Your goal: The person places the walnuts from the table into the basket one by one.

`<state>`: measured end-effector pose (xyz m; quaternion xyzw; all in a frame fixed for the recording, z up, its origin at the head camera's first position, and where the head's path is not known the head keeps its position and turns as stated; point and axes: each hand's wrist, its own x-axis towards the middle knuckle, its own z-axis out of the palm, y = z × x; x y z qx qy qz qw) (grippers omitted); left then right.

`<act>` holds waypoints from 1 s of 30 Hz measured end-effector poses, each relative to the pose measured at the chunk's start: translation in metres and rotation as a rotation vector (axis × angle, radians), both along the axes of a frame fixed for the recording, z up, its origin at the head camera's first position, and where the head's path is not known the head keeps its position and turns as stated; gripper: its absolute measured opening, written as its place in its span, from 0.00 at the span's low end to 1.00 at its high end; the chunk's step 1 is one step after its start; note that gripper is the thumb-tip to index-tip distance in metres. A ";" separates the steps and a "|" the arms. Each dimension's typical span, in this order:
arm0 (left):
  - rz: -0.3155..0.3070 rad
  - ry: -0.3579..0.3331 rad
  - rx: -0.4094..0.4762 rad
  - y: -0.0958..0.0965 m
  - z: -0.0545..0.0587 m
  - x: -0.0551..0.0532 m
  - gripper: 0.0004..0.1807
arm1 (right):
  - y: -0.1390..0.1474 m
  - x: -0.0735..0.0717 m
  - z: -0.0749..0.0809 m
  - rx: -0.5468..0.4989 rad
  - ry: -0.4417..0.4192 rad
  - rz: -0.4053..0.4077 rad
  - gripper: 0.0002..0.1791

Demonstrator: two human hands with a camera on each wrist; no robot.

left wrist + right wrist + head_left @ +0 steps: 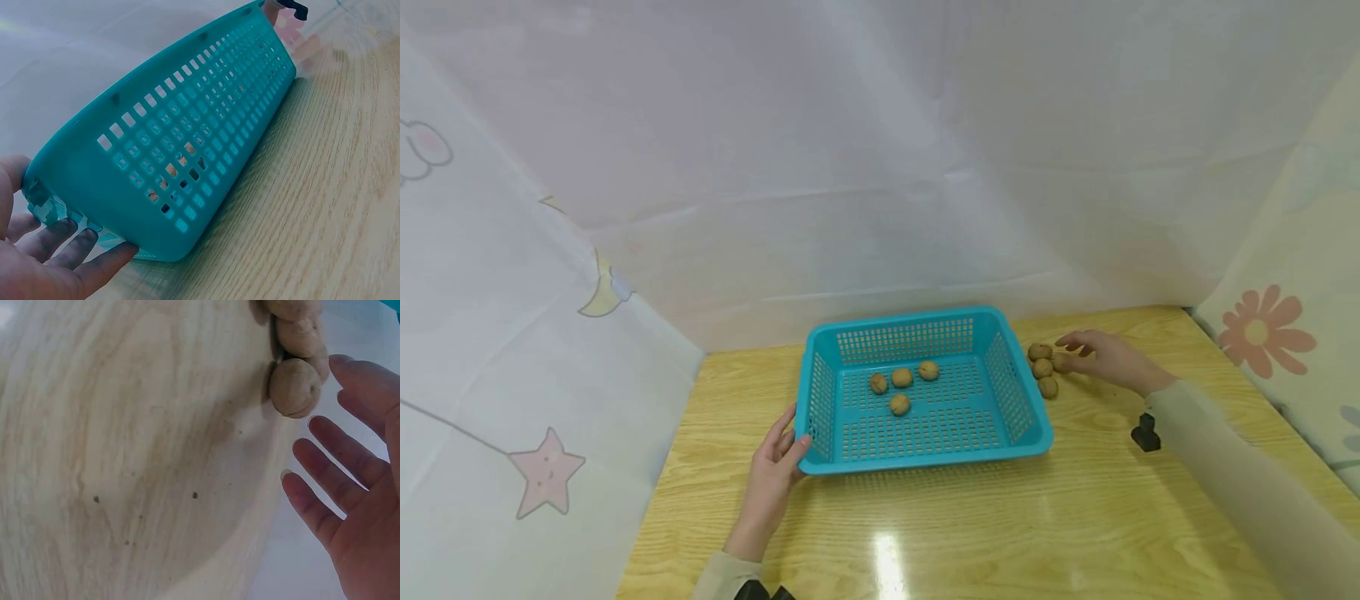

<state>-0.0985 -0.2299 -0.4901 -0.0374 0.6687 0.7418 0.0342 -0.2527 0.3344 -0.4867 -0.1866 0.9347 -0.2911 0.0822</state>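
A blue plastic basket [925,465] with slotted walls stands on the table, with several walnuts [902,377] lying apart on its floor. My left hand [775,467] grips its near left corner, thumb over the rim and fingers against the outside of the end wall. In the left wrist view, the fingers [103,265] spread along that wall. Right of the basket lies a small cluster of walnuts [1042,368]. Beside it is my right hand [1108,358], fingers loosely bent and apart. The right wrist view shows the nearest walnut [295,389] just off the fingertips, with nothing held.
The wood-grain table [970,533] reaches toward me in front of the basket. A pale hanging cloth [880,183] closes off the back, and printed cloths stand at both sides. Dark wrist mounts [1146,433] sit on the sleeves.
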 end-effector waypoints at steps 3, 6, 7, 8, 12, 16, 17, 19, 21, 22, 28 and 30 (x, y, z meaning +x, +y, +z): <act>-0.002 0.002 -0.002 0.000 -0.001 0.001 0.37 | -0.003 -0.002 -0.007 -0.003 0.009 0.001 0.25; 0.005 -0.012 0.013 0.000 -0.001 0.002 0.36 | -0.005 -0.005 -0.012 -0.002 0.015 -0.004 0.24; 0.008 -0.017 0.019 0.000 -0.001 0.002 0.36 | -0.006 -0.006 -0.013 0.000 0.012 -0.008 0.23; 0.008 -0.019 0.021 0.000 -0.001 0.002 0.35 | -0.006 -0.007 -0.014 0.001 0.011 -0.007 0.23; 0.010 -0.015 0.024 0.000 -0.001 0.002 0.35 | -0.007 -0.008 -0.018 0.012 -0.010 -0.016 0.22; 0.004 -0.005 0.018 0.000 0.000 0.001 0.37 | -0.007 -0.006 -0.019 0.023 -0.013 -0.023 0.21; 0.002 -0.004 0.018 0.000 0.000 0.000 0.37 | -0.007 -0.006 -0.019 0.025 -0.011 -0.023 0.21; -0.001 -0.006 0.021 0.000 0.001 0.000 0.37 | -0.006 -0.005 -0.019 0.033 -0.003 -0.021 0.21; 0.002 -0.014 0.026 0.000 0.001 0.000 0.36 | -0.005 -0.004 -0.019 0.044 0.001 -0.019 0.21; 0.002 -0.014 0.024 0.000 0.001 0.000 0.36 | -0.004 -0.004 -0.018 0.046 0.002 -0.016 0.21; 0.013 -0.020 0.030 0.000 0.001 -0.001 0.35 | 0.002 0.002 -0.012 0.053 -0.001 -0.013 0.23; 0.007 -0.014 0.022 0.000 0.000 -0.001 0.36 | 0.003 0.004 -0.008 0.049 0.007 -0.012 0.22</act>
